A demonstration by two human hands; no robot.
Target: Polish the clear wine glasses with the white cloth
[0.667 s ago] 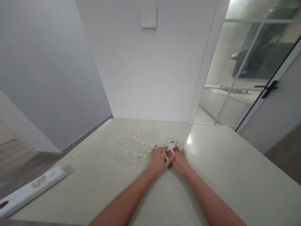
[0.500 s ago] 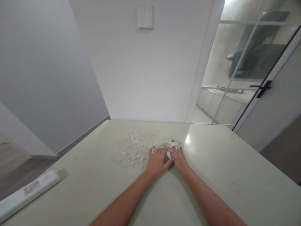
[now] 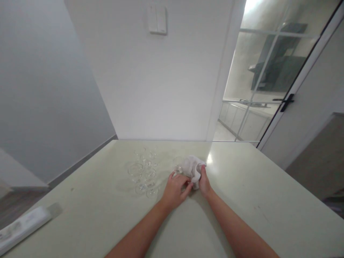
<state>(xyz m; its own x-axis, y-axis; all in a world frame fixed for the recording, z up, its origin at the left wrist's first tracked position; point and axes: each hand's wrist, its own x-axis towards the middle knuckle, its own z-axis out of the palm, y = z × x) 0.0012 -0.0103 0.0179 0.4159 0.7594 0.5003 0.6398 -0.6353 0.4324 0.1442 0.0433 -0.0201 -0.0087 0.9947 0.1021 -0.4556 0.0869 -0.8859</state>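
Note:
My left hand (image 3: 174,188) and my right hand (image 3: 204,182) meet near the far middle of a pale table (image 3: 242,200). Both pinch a crumpled white cloth (image 3: 191,167), lifted a little off the surface between them. A small clear glass (image 3: 177,165) stands just beyond my left fingers, partly behind the cloth; whether the cloth touches it is unclear. Left of it stands a cluster of several clear glasses (image 3: 142,172).
A long white box (image 3: 21,227) lies at the table's near left edge. A white wall with a light switch (image 3: 157,19) rises behind the table. A glass door with a black handle (image 3: 286,103) stands at the right.
The cloth has come up from under my flat hands and spread open. My fingers have curled from flat to pinching it. The view has shifted to the right.

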